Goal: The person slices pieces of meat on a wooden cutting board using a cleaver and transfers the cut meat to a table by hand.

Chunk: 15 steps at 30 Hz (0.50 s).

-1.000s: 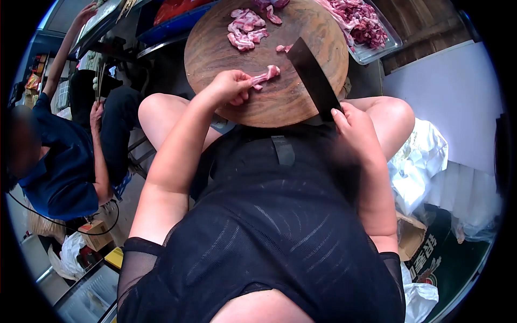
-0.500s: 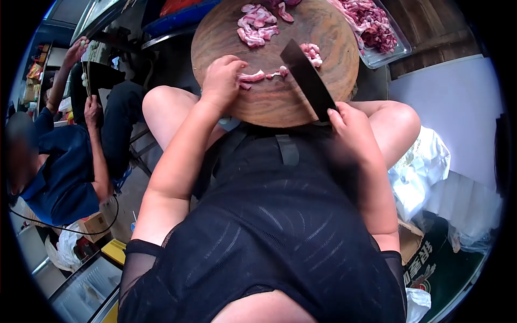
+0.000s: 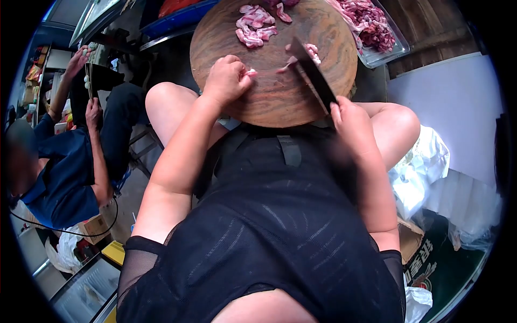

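Note:
On the round wooden chopping board [image 3: 258,105], my left hand [image 3: 228,79] is closed on a small meat strip [image 3: 251,72], whose end shows at the fingertips. My right hand [image 3: 350,121] grips the handle of a broad dark cleaver [image 3: 313,74], which tilts up to the left over the board's right part. Small cut meat pieces [image 3: 312,52] lie beside the blade, partly hidden by it. Left of the blade is another bit of meat, blurred. Farther back on the board rests a pile of meat strips [image 3: 254,26], with one more strip [image 3: 283,13] to its right.
A clear tray [image 3: 401,47] of cut meat stands behind the board at the right. A blue container [image 3: 177,20] is at the back left. At the left sits a person in dark blue [image 3: 67,161] holding skewers [image 3: 89,81]. White plastic bags [image 3: 417,172] lie at the right.
Since a second ago, cut pieces have appeared by the cleaver and the strip at my left hand has become shorter. The blade has turned more edge-on. The neighbouring person's raised hand has come down.

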### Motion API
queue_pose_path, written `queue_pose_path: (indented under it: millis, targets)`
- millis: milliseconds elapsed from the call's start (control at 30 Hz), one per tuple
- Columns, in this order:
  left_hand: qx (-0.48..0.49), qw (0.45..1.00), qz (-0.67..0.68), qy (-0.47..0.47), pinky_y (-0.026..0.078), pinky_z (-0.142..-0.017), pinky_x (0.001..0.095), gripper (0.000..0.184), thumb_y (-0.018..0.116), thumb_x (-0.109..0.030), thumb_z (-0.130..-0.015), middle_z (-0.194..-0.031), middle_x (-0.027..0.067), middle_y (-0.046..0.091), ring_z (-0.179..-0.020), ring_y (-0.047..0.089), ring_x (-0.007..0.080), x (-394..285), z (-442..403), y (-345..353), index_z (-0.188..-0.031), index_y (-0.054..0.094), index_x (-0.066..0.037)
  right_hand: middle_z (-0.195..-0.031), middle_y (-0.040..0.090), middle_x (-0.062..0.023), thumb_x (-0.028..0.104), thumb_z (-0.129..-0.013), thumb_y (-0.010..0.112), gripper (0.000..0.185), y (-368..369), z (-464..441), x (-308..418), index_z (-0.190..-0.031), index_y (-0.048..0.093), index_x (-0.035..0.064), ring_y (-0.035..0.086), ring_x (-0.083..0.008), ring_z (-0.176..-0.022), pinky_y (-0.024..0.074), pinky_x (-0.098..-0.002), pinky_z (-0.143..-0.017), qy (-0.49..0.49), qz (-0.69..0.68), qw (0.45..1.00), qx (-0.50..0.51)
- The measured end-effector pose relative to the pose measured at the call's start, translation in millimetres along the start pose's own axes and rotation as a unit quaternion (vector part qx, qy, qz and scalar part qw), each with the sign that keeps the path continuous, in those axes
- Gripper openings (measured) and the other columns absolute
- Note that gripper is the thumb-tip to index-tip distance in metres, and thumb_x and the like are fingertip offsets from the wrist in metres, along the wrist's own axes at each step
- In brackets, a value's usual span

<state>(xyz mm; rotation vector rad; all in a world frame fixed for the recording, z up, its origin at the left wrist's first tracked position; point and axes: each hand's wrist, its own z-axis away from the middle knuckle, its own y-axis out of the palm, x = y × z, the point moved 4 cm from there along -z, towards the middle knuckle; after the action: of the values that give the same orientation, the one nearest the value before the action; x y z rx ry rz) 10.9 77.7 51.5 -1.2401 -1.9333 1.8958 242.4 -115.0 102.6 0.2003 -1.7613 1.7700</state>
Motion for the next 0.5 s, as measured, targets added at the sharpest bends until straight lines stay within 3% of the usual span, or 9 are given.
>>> queue_pose_path:
  millis: [67, 100, 133, 167, 233, 300, 333, 433, 500]
  targets:
    - [-0.047, 0.979, 0.197, 0.005, 0.052, -0.077, 0.0383, 0.019, 0.073, -0.021, -0.081, -0.092, 0.0129, 0.068, -0.083, 0.063, 0.0274, 1, -3, -2, -0.077, 0.068, -0.003, -0.086, 0.065, -0.0258, 0.021, -0.095, 0.051, 0.023, -3, -5, -4, -0.093, 0.061, 0.0005, 0.062, -0.0436, -0.083, 0.0481, -0.0509, -0.074, 0.001, -0.022, 0.999, -0.025]
    - [-0.046, 0.979, 0.197, 0.005, 0.052, -0.077, 0.0383, 0.019, 0.073, -0.021, -0.081, -0.092, 0.0129, 0.068, -0.083, 0.063, 0.0274, -2, -5, -4, -0.077, 0.068, -0.003, -0.086, 0.065, -0.0259, 0.021, -0.095, 0.050, 0.024, -7, -6, -6, -0.094, 0.061, 0.0003, 0.062, -0.0436, -0.083, 0.0480, -0.0508, -0.074, 0.003, -0.041, 0.998, -0.050]
    - [0.041, 0.918, 0.386, -0.079, 0.052, -0.076, 0.0335, 0.014, 0.069, -0.018, -0.086, -0.091, 0.0086, 0.066, -0.081, 0.064, 0.0214, -1, -8, 1, -0.087, 0.068, -0.004, -0.086, 0.065, -0.0256, 0.021, -0.095, 0.051, 0.024, -9, -4, -7, -0.095, 0.061, -0.0009, 0.062, -0.0436, -0.084, 0.0486, -0.0488, -0.074, 0.038, -0.094, 0.995, -0.016]
    - [0.125, 0.807, 0.555, -0.158, 0.052, -0.076, 0.0287, 0.013, 0.065, -0.015, -0.090, -0.089, 0.0043, 0.065, -0.079, 0.064, 0.0154, -5, -10, 10, -0.097, 0.068, -0.005, -0.086, 0.065, -0.0256, 0.021, -0.095, 0.051, 0.024, -10, -2, -8, -0.095, 0.061, -0.0009, 0.062, -0.0436, -0.084, 0.0486, -0.0488, -0.074, 0.038, -0.093, 0.995, -0.017]
    - [0.115, 0.797, 0.576, -0.142, 0.053, -0.071, 0.0302, 0.017, 0.061, -0.015, -0.094, -0.086, 0.0021, 0.063, -0.077, 0.063, 0.0139, -13, -19, 18, -0.108, 0.065, -0.007, -0.083, 0.064, -0.0247, 0.020, -0.095, 0.053, 0.024, -9, 3, -9, -0.096, 0.061, -0.0021, 0.063, -0.0420, -0.081, 0.0493, -0.0448, -0.071, 0.038, -0.169, 0.985, 0.014]
    - [0.186, 0.725, 0.629, -0.210, 0.053, -0.066, 0.0297, 0.020, 0.061, -0.018, -0.095, -0.083, 0.0020, 0.063, -0.073, 0.061, 0.0126, -23, -22, 32, -0.111, 0.064, -0.006, -0.073, 0.063, -0.0209, 0.020, -0.095, 0.054, 0.024, -7, 9, -5, -0.097, 0.060, -0.0026, 0.063, -0.0353, -0.067, 0.0493, -0.0400, -0.064, 0.064, -0.192, 0.979, 0.024]
    - [0.220, 0.764, 0.543, -0.270, 0.053, -0.063, 0.0285, 0.024, 0.061, -0.020, -0.095, -0.084, 0.0018, 0.063, -0.067, 0.060, 0.0121, -29, -23, 35, -0.114, 0.063, -0.007, -0.068, 0.062, -0.0179, 0.020, -0.096, 0.054, 0.023, -4, 11, -4, -0.097, 0.060, -0.0023, 0.061, -0.0302, -0.061, 0.0483, -0.0382, -0.059, 0.104, -0.234, 0.965, 0.052]
    - [0.254, 0.926, 0.198, -0.197, 0.049, -0.052, 0.0278, 0.027, 0.065, -0.026, -0.094, -0.076, 0.0032, 0.063, -0.061, 0.058, 0.0117, -43, -29, 34, -0.110, 0.063, -0.004, -0.060, 0.057, -0.0095, 0.020, -0.096, 0.053, 0.023, 5, 13, -5, -0.095, 0.060, -0.0014, 0.055, -0.0191, -0.049, 0.0457, -0.0350, -0.050, 0.122, -0.272, 0.952, 0.072]
    - [0.203, 0.949, 0.167, -0.172, 0.050, -0.053, 0.0296, 0.028, 0.067, -0.028, -0.092, -0.077, 0.0060, 0.065, -0.060, 0.060, 0.0136, -25, -32, 49, -0.106, 0.063, -0.004, -0.059, 0.057, -0.0090, 0.021, -0.097, 0.052, 0.024, 11, 10, -4, -0.093, 0.058, -0.0013, 0.056, -0.0189, -0.049, 0.0458, -0.0352, -0.050, 0.089, -0.256, 0.958, 0.095]
